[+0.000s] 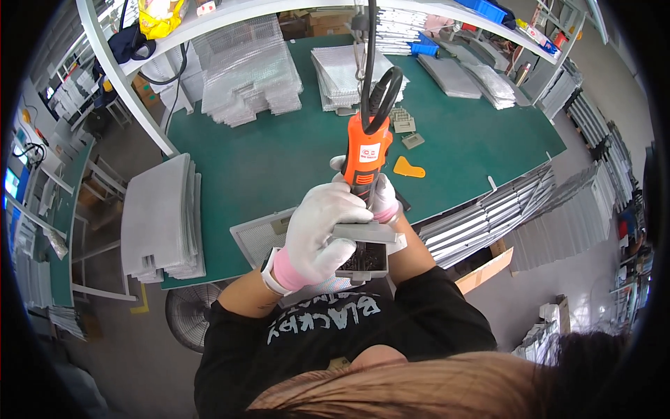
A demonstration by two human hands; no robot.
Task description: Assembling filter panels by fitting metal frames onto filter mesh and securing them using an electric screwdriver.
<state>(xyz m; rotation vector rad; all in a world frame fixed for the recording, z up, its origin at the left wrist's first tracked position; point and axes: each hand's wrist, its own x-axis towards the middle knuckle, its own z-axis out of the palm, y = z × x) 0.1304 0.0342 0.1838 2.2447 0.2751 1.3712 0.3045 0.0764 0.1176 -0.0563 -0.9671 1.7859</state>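
An orange electric screwdriver [364,150] hangs upright from a black cable in front of me. My right hand [385,199], in a white glove with a pink cuff, is closed around its lower part, mostly hidden behind the tool. Just below, my left hand [314,227], gloved the same way, pinches a grey rectangular piece [364,232] between thumb and fingers. Under that piece sits a small grey box [361,274] holding dark screws. Partly covered by my left forearm, a pale perforated panel [255,236] lies at the bench's near edge. The screwdriver's tip is hidden.
On the green bench [237,167] lie a yellow scraper [409,167], small grey-green parts [412,140] and stacks of mesh panels [251,70]. More panels [159,216] stand at the left edge. A white shelf [244,15] spans the back; a floor fan [187,318] stands below left.
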